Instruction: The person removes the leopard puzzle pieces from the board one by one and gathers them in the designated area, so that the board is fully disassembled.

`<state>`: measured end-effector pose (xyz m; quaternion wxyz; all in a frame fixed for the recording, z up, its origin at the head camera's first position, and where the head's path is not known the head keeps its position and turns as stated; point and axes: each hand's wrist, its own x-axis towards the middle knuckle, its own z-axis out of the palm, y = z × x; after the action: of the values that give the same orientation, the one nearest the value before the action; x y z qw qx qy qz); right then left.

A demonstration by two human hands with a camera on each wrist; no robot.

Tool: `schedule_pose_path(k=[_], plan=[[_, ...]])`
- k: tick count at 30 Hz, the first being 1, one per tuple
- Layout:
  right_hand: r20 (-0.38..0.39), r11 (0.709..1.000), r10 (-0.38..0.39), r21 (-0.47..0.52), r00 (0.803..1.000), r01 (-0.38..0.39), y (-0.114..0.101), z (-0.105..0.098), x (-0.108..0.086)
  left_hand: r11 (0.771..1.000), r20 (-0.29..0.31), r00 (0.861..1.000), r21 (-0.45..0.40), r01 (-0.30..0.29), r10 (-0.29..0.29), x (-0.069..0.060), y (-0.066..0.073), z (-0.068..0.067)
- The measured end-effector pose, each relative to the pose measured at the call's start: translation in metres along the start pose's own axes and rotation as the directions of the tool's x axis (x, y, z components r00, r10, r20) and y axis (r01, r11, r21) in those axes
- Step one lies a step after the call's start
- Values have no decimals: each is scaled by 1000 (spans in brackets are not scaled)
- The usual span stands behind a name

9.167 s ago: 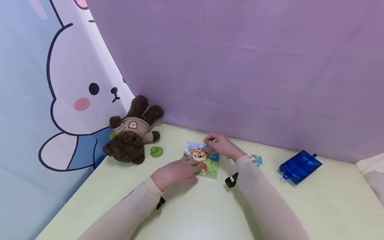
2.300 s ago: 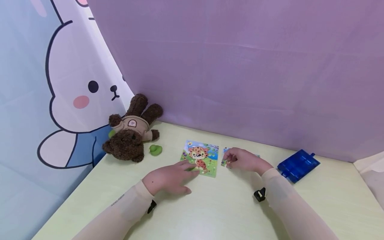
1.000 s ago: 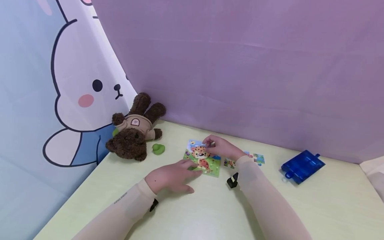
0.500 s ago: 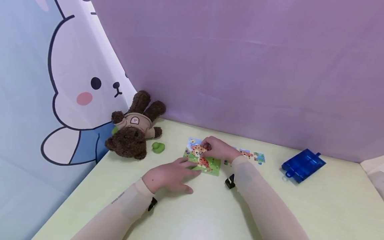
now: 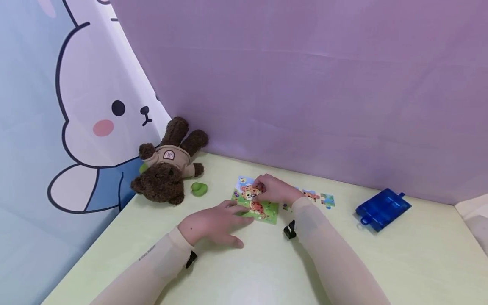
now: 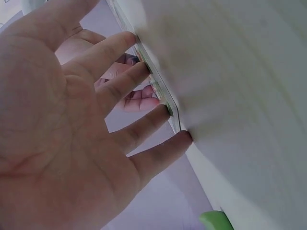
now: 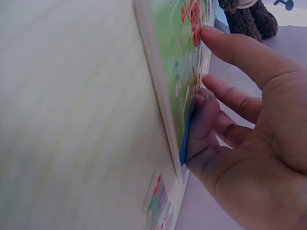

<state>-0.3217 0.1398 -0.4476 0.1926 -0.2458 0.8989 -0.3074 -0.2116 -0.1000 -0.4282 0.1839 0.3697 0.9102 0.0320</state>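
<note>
A small puzzle board (image 5: pixel 269 214) with a spotted leopard cub on green grass lies flat on the table. My left hand (image 5: pixel 213 223) is spread at its near left edge; in the left wrist view, the straight fingers (image 6: pixel 127 86) reach the board's rim. Over the upper right of the picture, my right hand (image 5: pixel 276 189) curls with thumb and fingertips down at the surface. The right wrist view has the thumb (image 7: pixel 230 48) and fingers apart around a thin puzzle piece (image 7: pixel 198 60), mostly hidden. Several loose puzzle pieces (image 5: pixel 328 200) lie right of the board.
A blue translucent plastic case (image 5: pixel 383 209) lies at the right. Left of the board are a green toy duck (image 5: pixel 199 189) and a brown teddy bear (image 5: pixel 164 180) on its back. A purple cloth (image 5: pixel 305 93) hangs behind the table.
My right hand went from the loose pieces at the right to above the board, then down onto the leopard picture. The left hand has stayed at the board's near left edge.
</note>
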Motion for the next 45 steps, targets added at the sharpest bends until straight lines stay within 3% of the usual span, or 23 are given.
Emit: schedule_pose_path(k=[12, 19, 28, 45], plan=[[3, 998, 27, 50, 1000, -28, 2, 3, 1, 999, 8, 999, -26, 34, -34, -1, -2, 0], [20, 995, 54, 80, 998, -55, 5, 5, -2, 997, 15, 1000, -71, 23, -22, -2, 2, -1], [9, 991, 61, 116, 998, -62, 4, 3, -5, 998, 20, 999, -52, 42, -41, -1, 4, -3], [-26, 968, 10, 253, 1000, -3, 12, -1, -7, 995, 22, 999, -83, 47, -46, 0, 1, -8]])
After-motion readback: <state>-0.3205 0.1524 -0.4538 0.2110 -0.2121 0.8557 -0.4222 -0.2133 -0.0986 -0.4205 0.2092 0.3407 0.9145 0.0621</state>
